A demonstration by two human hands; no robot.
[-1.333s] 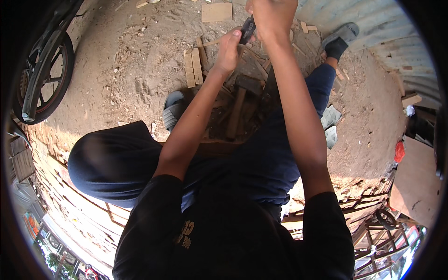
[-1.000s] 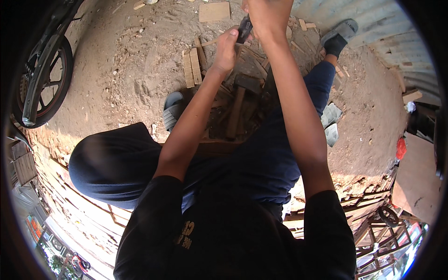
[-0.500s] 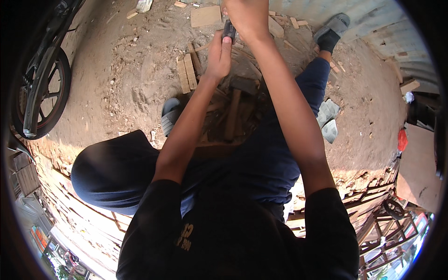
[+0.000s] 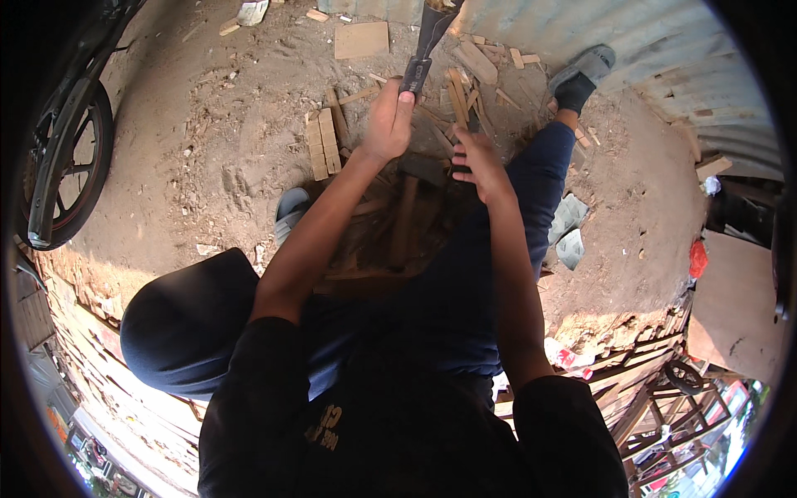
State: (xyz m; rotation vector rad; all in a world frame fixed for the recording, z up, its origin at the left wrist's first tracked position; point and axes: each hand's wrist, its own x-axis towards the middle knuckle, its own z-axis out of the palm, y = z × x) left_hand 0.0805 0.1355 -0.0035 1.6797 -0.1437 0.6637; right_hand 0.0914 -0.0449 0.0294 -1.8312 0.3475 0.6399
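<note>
My left hand [image 4: 390, 120] is wrapped round the black grip of a dark tool [image 4: 427, 50], held tilted up and away from me. Above the grip the tool widens, and its top end runs out at the upper edge, so its kind is unclear. My right hand [image 4: 481, 170] is apart from it, lower and to the right, fingers spread with nothing seen in them. Just beyond those fingertips are wood strips [image 4: 458, 98] on the ground. In shadow between my legs lies what looks like a hammer, with a dark head [image 4: 423, 170] and wooden handle [image 4: 404, 224].
Stacked wood blocks [image 4: 322, 145] lie left of my left hand, a flat board [image 4: 361, 40] farther off. A corrugated metal wall [image 4: 664, 58] bounds the far right. A motorcycle wheel [image 4: 79, 166] stands at left. Crumpled grey sheets [image 4: 569, 226] lie beside my right leg.
My right hand has come off the upper part of the tool and moved down toward me, its fingers opening. My left hand keeps its grip, slightly lower, and more of the tool shows.
</note>
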